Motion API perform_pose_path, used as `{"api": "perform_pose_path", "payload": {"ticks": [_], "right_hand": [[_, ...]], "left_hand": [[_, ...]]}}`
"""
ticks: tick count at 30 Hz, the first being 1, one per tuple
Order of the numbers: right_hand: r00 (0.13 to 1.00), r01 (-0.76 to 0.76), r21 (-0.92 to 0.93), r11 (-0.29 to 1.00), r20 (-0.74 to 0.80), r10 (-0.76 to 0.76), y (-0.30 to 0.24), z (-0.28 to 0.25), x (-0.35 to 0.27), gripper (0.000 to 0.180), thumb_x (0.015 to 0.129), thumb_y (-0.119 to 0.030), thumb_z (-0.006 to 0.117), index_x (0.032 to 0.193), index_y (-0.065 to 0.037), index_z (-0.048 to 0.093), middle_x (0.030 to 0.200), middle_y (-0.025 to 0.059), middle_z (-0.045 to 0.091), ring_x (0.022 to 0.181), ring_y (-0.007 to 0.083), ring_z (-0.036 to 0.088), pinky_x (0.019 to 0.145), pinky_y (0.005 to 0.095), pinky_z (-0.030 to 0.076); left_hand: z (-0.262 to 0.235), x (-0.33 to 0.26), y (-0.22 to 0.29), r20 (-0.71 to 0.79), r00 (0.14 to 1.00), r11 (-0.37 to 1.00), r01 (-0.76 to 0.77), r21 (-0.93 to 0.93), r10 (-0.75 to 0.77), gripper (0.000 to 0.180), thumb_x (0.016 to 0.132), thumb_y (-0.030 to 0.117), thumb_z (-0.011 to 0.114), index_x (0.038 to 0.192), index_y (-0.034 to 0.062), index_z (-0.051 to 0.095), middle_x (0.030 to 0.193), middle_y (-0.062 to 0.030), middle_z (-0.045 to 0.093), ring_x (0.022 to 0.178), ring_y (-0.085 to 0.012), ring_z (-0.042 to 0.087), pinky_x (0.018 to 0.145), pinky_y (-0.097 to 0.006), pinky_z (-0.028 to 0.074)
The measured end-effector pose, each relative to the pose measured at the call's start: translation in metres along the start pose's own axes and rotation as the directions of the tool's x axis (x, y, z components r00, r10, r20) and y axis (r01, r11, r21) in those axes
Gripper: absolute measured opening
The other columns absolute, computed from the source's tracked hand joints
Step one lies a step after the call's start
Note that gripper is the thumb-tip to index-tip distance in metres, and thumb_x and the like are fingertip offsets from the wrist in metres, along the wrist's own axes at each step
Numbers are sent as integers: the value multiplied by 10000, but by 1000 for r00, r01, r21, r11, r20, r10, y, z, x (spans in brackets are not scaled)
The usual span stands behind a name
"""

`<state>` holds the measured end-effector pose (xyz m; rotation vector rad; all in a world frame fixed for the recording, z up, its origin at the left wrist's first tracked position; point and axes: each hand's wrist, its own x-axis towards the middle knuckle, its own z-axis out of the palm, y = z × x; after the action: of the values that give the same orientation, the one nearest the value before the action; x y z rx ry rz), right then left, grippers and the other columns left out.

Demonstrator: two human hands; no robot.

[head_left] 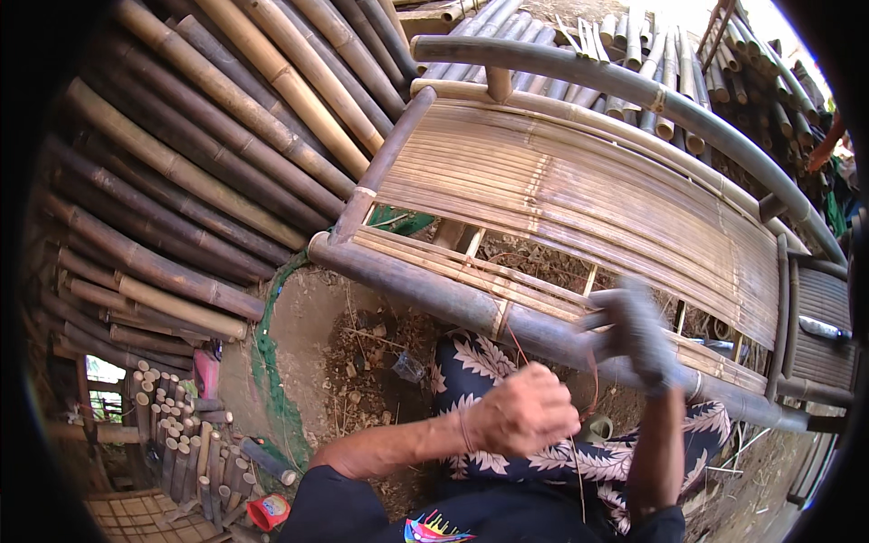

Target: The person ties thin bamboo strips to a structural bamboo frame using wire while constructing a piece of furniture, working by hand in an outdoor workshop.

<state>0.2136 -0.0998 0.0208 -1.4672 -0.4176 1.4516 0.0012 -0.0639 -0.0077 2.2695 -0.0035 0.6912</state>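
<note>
My left hand (534, 412) is bare and closed in a fist in front of my lap. A thin reddish cord (515, 341) runs from it up to the front rail, and a loop of cord hangs on its right side. My right hand (636, 337), in a grey glove, is smeared by motion over the front rail (425, 297) of a bamboo bench. The bench seat (579, 199) is made of narrow bamboo slats. Between the seat and the front slats a long gap shows cross strips beneath.
Long bamboo poles (217, 118) lean at the left. More poles (674, 72) lie stacked behind the bench. Short cut bamboo pieces (176, 434) stand at the lower left near a red container (268, 512). Green netting (264, 362) and dry scraps lie on the ground.
</note>
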Motion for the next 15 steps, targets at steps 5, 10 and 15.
{"api": "perform_pose_path", "payload": {"ticks": [5,10,15], "right_hand": [[955,261,-588,766,275,-114,35,78,90,438,967,-451,616,970,-23,706,932,131,732,762,186,661,678,382,541],[816,542,-606,582,216,-536,-13,70,70,352,988,-320,589,813,-40,711,972,146,712,945,251,670,867,425,520],[588,659,376,652,284,-758,-44,45,71,355,976,-253,577,729,-16,672,1208,237,671,1164,341,633,1136,512,360]], "left_hand": [[-4,-10,5,110,988,993,-99,-64,106,128,860,156,719,883,54,646,823,-50,537,841,-248,585,882,-407,492],[-119,-28,-124,-519,802,909,403,106,-295,388,1030,272,473,1156,-44,661,1172,-193,679,1111,-320,642,999,-408,472],[-129,-25,-245,217,545,558,601,573,-810,540,1009,473,417,1260,63,663,1216,-206,680,1193,-359,610,1066,-458,425]]}}
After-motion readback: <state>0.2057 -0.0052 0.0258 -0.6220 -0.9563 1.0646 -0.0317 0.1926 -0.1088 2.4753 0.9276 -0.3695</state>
